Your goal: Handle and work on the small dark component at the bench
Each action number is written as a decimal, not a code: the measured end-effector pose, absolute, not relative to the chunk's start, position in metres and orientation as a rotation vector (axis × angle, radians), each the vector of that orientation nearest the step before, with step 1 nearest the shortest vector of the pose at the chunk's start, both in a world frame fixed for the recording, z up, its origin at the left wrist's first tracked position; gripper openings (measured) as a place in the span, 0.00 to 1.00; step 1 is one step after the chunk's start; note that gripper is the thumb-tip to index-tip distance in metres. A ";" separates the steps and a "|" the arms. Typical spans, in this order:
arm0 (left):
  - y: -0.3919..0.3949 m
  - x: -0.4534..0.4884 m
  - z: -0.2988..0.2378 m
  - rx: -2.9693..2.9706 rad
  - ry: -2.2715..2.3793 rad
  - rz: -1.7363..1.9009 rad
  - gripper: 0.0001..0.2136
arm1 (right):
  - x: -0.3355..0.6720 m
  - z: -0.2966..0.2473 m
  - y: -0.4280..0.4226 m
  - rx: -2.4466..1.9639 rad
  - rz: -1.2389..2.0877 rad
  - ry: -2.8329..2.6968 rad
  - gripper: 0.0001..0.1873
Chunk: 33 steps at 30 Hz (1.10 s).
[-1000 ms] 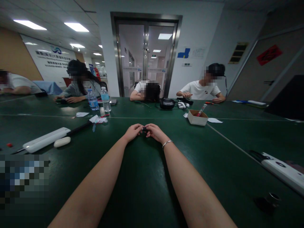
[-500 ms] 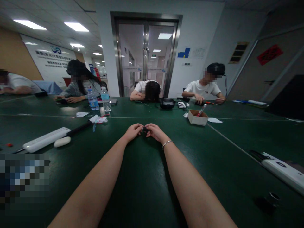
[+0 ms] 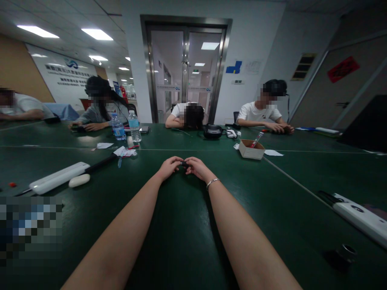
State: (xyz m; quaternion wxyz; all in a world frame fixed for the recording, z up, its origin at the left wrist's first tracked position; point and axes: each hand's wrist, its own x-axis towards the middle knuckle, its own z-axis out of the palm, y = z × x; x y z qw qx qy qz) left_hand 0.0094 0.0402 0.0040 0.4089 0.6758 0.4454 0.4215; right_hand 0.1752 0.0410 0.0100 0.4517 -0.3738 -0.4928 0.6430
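Both my arms reach forward over the green table (image 3: 184, 225). Between my fingertips is a small dark object (image 3: 184, 163), too small for me to tell its kind. My left hand (image 3: 169, 168) pinches its left end with thumb and fingers. On its other end, the fingers of my right hand (image 3: 197, 167) are closed, hiding part of it. A silver bracelet (image 3: 213, 182) circles my right wrist.
An open box (image 3: 251, 152) with a tool in it stands ahead right. Water bottles (image 3: 134, 127) and paper scraps (image 3: 124, 152) lie ahead left. White power strips (image 3: 60, 177) flank both sides; a dark cylindrical part (image 3: 347, 253) sits near right. Several people sit across the table.
My hands stay in nearly the same place, with the small dark object still between them. The person across on the right has brought both hands together, further right.
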 end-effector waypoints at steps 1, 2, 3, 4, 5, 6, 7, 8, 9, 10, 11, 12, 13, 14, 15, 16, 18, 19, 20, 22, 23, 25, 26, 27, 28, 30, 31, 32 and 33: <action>0.040 0.010 0.004 1.698 1.115 1.065 0.13 | 0.175 0.010 0.041 -0.924 1.589 -1.218 0.06; 0.040 0.010 0.004 1.699 1.109 1.067 0.13 | 0.175 0.010 0.041 -0.926 1.587 -1.218 0.06; 0.040 0.010 0.004 1.706 1.105 1.068 0.13 | 0.175 0.010 0.041 -0.925 1.586 -1.218 0.06; 0.040 0.010 0.004 1.717 1.101 1.066 0.13 | 0.175 0.009 0.041 -0.923 1.584 -1.219 0.06; 0.040 0.010 0.004 1.727 1.098 1.064 0.13 | 0.175 0.009 0.041 -0.918 1.582 -1.220 0.06; 0.040 0.010 0.004 1.734 1.095 1.060 0.14 | 0.176 0.009 0.042 -0.915 1.579 -1.222 0.06; 0.040 0.009 0.004 1.737 1.095 1.055 0.15 | 0.176 0.008 0.042 -0.913 1.577 -1.223 0.06; 0.041 0.009 0.004 1.735 1.096 1.050 0.15 | 0.176 0.008 0.042 -0.913 1.577 -1.222 0.05; 0.041 0.009 0.003 1.727 1.099 1.050 0.15 | 0.176 0.008 0.042 -0.915 1.579 -1.220 0.05; 0.041 0.009 0.003 1.715 1.104 1.051 0.15 | 0.175 0.008 0.042 -0.916 1.582 -1.217 0.05; 0.041 0.009 0.003 1.704 1.111 1.053 0.14 | 0.175 0.008 0.042 -0.915 1.584 -1.215 0.05; 0.041 0.009 0.003 1.697 1.115 1.055 0.14 | 0.175 0.008 0.042 -0.915 1.584 -1.213 0.05; 0.041 0.009 0.003 1.695 1.118 1.063 0.14 | 0.175 0.008 0.042 -0.916 1.583 -1.213 0.06; 0.040 0.009 0.004 1.700 1.117 1.069 0.14 | 0.175 0.008 0.041 -0.918 1.579 -1.214 0.06; 0.040 0.009 0.004 1.711 1.117 1.074 0.14 | 0.175 0.009 0.041 -0.919 1.576 -1.216 0.06; 0.040 0.009 0.004 1.727 1.115 1.076 0.14 | 0.175 0.009 0.041 -0.918 1.574 -1.218 0.06; 0.040 0.010 0.004 1.758 1.117 1.070 0.15 | 0.175 0.009 0.041 -0.913 1.575 -1.220 0.06; 0.040 0.010 0.004 1.764 1.120 1.064 0.15 | 0.175 0.009 0.041 -0.913 1.577 -1.219 0.05; 0.040 0.010 0.004 1.759 1.123 1.059 0.15 | 0.175 0.009 0.041 -0.916 1.578 -1.216 0.05; 0.041 0.009 0.003 1.724 1.123 1.061 0.14 | 0.175 0.010 0.041 -0.928 1.579 -1.214 0.05; 0.041 0.009 0.003 1.708 1.122 1.063 0.14 | 0.175 0.011 0.040 -0.933 1.579 -1.214 0.05; 0.042 0.009 0.002 1.702 1.116 1.063 0.14 | 0.175 0.011 0.040 -0.941 1.580 -1.215 0.06; 0.042 0.009 0.001 1.712 1.112 1.061 0.14 | 0.175 0.012 0.040 -0.943 1.579 -1.215 0.06; 0.043 0.008 0.001 1.726 1.107 1.059 0.14 | 0.175 0.012 0.039 -0.945 1.579 -1.214 0.06; 0.043 0.008 0.001 1.739 1.101 1.056 0.15 | 0.175 0.012 0.039 -0.944 1.579 -1.214 0.06; 0.042 0.009 0.001 1.746 1.096 1.044 0.16 | 0.175 0.013 0.039 -0.935 1.582 -1.215 0.07; 0.042 0.009 0.002 1.737 1.102 1.038 0.15 | 0.175 0.013 0.038 -0.932 1.584 -1.214 0.07; 0.041 0.009 0.004 1.722 1.111 1.032 0.15 | 0.176 0.013 0.038 -0.931 1.586 -1.213 0.07; 0.040 0.009 0.005 1.703 1.122 1.030 0.14 | 0.176 0.013 0.038 -0.930 1.587 -1.211 0.06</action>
